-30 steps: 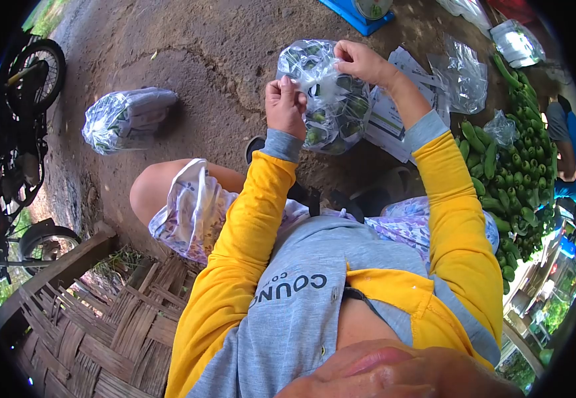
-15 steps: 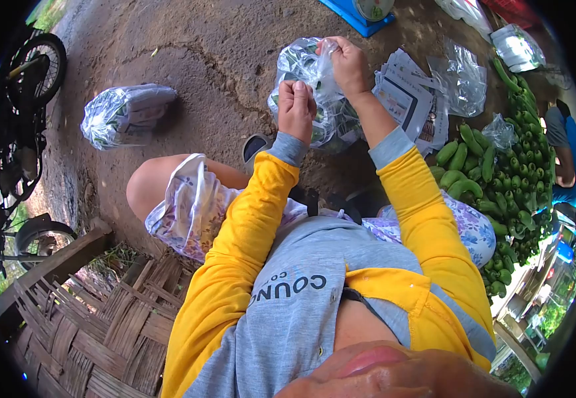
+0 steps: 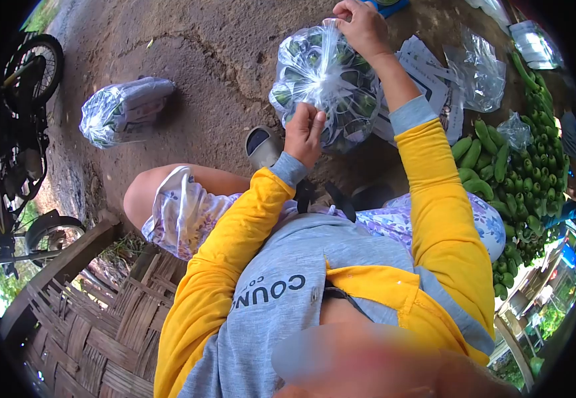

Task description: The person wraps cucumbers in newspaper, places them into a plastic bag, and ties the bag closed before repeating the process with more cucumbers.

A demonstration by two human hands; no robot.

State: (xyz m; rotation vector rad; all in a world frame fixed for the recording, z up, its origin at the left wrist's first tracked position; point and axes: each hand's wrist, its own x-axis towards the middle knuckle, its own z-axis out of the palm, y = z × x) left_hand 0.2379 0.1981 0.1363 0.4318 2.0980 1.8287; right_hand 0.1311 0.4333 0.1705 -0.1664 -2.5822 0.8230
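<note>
Bundle (image 3: 125, 109) wrapped in plastic lies far left on the dirt. Left hand (image 3: 304, 132) pinches the underside of the clear bag of green fruit (image 3: 327, 83), which hangs above the ground before the knees. Right hand (image 3: 361, 23) clamps its gathered neck. Best done with the neck tight and the base steadied, so nothing spills. Banana pile (image 3: 520, 166) sits right.

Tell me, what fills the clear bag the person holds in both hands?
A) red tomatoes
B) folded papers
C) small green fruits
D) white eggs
C: small green fruits show through the clear bag, which the right hand pinches at the top and the left hand grips lower down.
</note>
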